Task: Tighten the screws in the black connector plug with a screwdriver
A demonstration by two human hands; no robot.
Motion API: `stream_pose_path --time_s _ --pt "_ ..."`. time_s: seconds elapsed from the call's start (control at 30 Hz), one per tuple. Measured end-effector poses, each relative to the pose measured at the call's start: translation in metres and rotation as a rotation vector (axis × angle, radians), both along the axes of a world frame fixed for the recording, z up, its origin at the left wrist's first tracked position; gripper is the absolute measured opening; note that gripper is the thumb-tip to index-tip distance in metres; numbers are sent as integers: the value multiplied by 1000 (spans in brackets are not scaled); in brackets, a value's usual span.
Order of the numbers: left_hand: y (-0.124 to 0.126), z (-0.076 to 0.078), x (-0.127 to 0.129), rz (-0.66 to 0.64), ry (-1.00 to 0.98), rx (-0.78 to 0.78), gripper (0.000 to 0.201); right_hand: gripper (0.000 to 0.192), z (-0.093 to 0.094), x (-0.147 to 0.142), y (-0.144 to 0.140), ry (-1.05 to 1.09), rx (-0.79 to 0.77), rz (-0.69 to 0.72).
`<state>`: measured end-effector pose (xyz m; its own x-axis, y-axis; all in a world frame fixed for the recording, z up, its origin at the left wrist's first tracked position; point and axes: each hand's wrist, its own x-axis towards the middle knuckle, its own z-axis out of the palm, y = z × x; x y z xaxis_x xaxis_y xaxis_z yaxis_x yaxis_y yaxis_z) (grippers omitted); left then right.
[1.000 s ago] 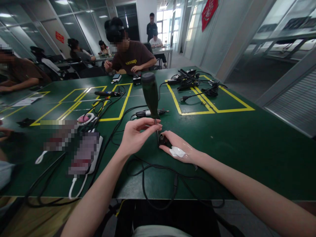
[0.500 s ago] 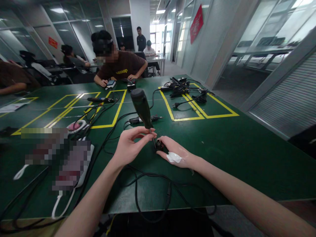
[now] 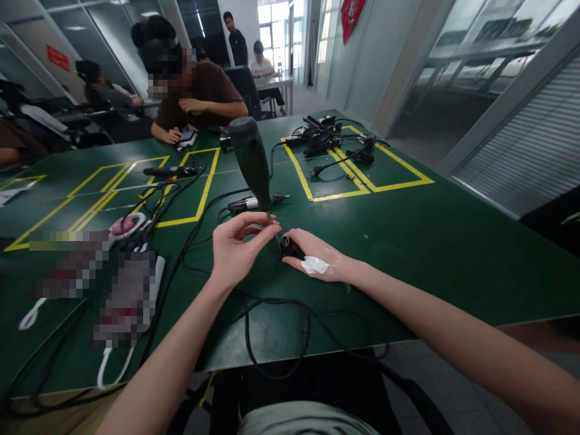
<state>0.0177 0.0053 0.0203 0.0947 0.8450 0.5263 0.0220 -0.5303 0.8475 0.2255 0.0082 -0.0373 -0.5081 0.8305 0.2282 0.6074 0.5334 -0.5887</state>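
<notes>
Left hand (image 3: pixel 235 248) pinches the stiff screwdriver (image 3: pixel 251 163) low on its shaft, right hand (image 3: pixel 312 257) prob pressing the small plug (image 3: pixel 285 244) down, top-heavy imo.

A broad dark green counter (image 3: pixel 435 241) marked with yellow tape rectangles (image 3: pixel 362 175) fills the near and middle ground. On the right stand slanted grey metal-framed glass partitions (image 3: pixel 453 66) with slatted grey blinds (image 3: pixel 534 157) nearest, above a grey floor (image 3: pixel 408 133). A red hanging banner (image 3: pixel 351 15) shows far up on the pale wall. On the far left, more glass walls carry a small red sign (image 3: pixel 57 58). Bright daylight enters through far windows (image 3: pixel 272 24), where a white table (image 3: pixel 272 81) stands with people seated about it.
</notes>
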Motion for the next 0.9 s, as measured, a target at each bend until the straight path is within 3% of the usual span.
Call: stream_pose_path --time_s 0.5,0.9 --pt "-4 6 -11 -190 180 -18 25 28 3 -1 -2 21 -13 -2" --pt "0 -4 -2 27 54 -43 16 30 -1 -2 0 -16 25 21"
